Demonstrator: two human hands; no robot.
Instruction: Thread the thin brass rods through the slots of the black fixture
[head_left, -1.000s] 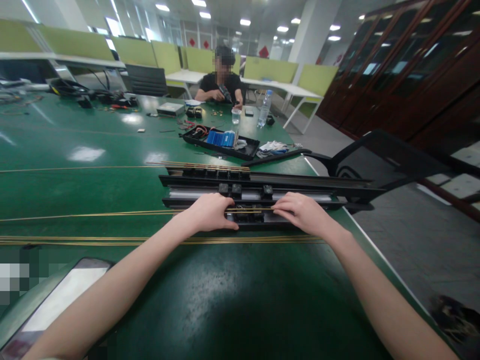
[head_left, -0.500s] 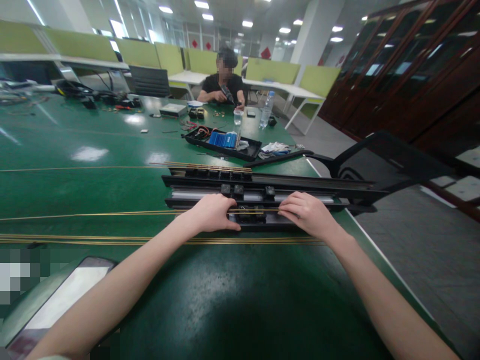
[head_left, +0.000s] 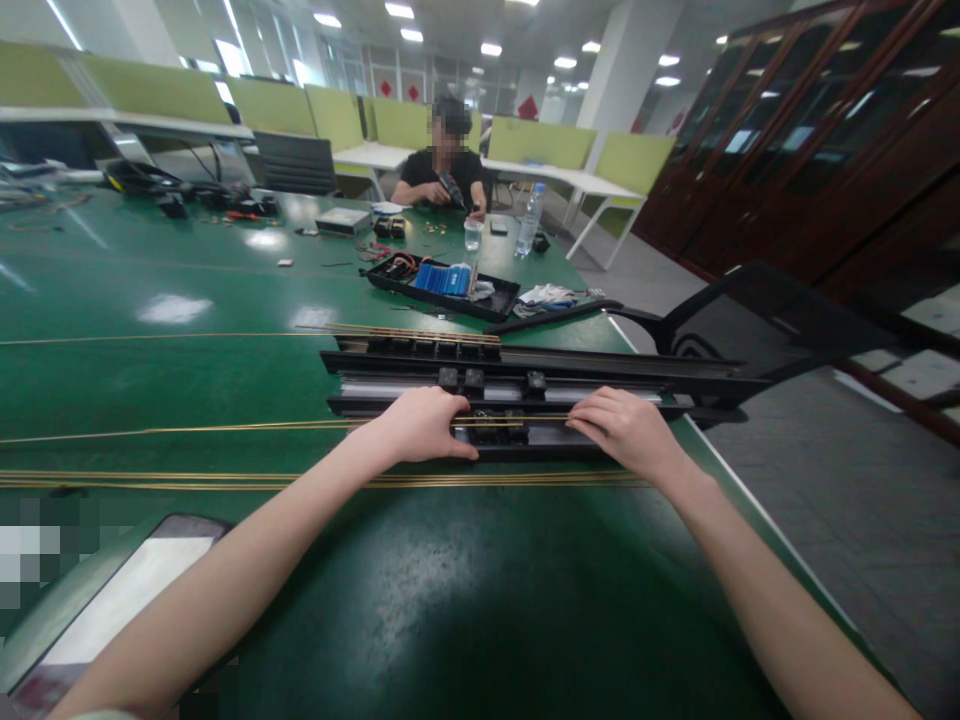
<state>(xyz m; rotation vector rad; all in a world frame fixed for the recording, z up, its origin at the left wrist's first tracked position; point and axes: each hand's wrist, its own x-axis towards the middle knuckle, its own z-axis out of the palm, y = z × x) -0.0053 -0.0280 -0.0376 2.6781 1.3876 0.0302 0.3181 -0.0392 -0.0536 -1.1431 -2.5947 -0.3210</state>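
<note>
Rods point(head_left: 547, 418) of golden colour run left to right over the nearest black channel point(head_left: 555, 454) on the green table point(head_left: 450, 570). The right hand point(head_left: 628, 435) pinches one rod between thumb and fingertips, to the right of dark blocks point(head_left: 491, 430) set in the channel. The left hand point(head_left: 416, 425) straddles the channel left of these blocks, thumb and fingers parted; whether it grips anything cannot be told. A rod bundle point(head_left: 480, 482) lies on the near side; on the far side lie other channels point(head_left: 390, 366) and a black tray point(head_left: 435, 299) holding blue pieces point(head_left: 444, 279).
</note>
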